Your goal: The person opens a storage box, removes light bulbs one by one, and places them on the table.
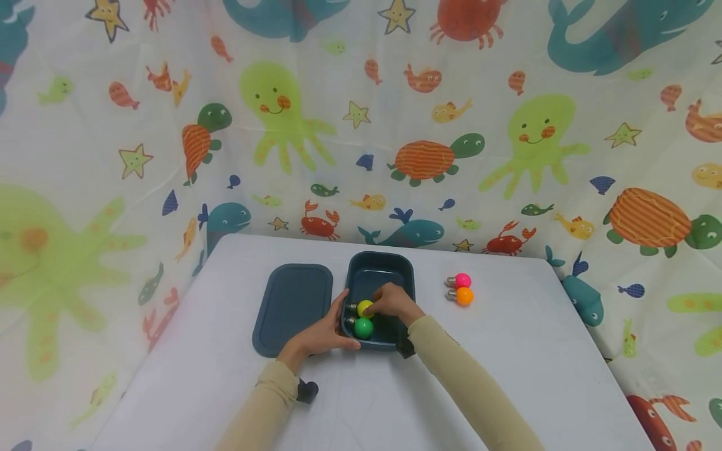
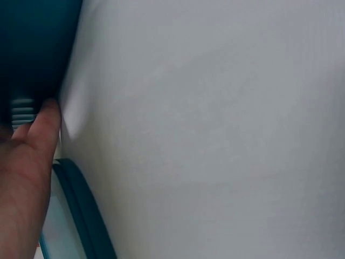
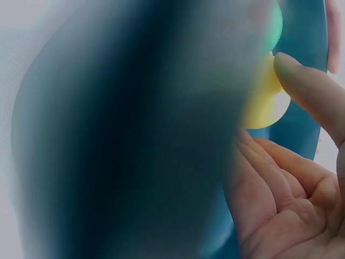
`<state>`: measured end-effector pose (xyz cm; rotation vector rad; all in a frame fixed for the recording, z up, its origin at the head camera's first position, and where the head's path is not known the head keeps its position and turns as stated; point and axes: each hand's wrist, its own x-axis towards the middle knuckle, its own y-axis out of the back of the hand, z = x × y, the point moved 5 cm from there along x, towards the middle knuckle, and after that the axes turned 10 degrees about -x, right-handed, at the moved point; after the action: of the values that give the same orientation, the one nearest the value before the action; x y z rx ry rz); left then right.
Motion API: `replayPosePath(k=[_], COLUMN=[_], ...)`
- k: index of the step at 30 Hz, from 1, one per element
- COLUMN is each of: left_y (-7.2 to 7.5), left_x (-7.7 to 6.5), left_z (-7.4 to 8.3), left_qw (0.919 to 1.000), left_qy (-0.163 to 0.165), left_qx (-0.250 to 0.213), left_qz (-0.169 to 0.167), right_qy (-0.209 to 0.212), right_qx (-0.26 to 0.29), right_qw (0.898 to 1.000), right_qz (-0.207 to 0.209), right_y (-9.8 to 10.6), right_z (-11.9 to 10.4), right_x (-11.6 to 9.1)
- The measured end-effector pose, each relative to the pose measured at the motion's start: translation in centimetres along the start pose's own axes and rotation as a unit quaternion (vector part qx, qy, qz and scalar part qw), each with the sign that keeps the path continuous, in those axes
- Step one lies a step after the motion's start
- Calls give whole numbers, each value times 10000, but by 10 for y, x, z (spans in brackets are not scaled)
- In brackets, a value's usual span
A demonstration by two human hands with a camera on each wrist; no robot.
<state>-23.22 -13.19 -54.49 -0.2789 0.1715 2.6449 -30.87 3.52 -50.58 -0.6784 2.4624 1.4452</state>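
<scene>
A dark blue box (image 1: 389, 262) stands on the table, with a green light bulb (image 1: 363, 328) at its near left. Beside that one lies a yellow light bulb (image 1: 365, 308), its screw base toward the left wall. My right hand (image 1: 393, 302) reaches into the box and pinches the yellow bulb; the thumb (image 3: 310, 86) shows against it in the right wrist view. Against the box's left side and near corner rests my left hand (image 1: 324, 334), fingers and thumb spread. The left wrist view shows the left thumb (image 2: 46, 124) straight along the outer wall.
Left of the box lies a dark blue lid (image 1: 294, 307). A pink light bulb (image 1: 462, 281) and an orange light bulb (image 1: 465, 296) lie close together right of the box. Behind the white table (image 1: 507, 363) hangs a curtain (image 1: 361, 156) printed with sea animals.
</scene>
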Motion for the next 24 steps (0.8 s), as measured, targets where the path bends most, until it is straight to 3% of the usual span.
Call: replayPosePath(k=[11, 24], left_y=[-2, -6], left_x=[0, -1], left_z=[0, -3], left_qw=[10000, 9999], left_qy=[80, 89], left_qx=[32, 0], left_qz=[5, 93], right_qy=[64, -14], right_qx=[69, 1536], right_qw=[9992, 9813], right_qz=[382, 1161], right_y=[7, 34], right_z=[8, 27], right_x=[-2, -9])
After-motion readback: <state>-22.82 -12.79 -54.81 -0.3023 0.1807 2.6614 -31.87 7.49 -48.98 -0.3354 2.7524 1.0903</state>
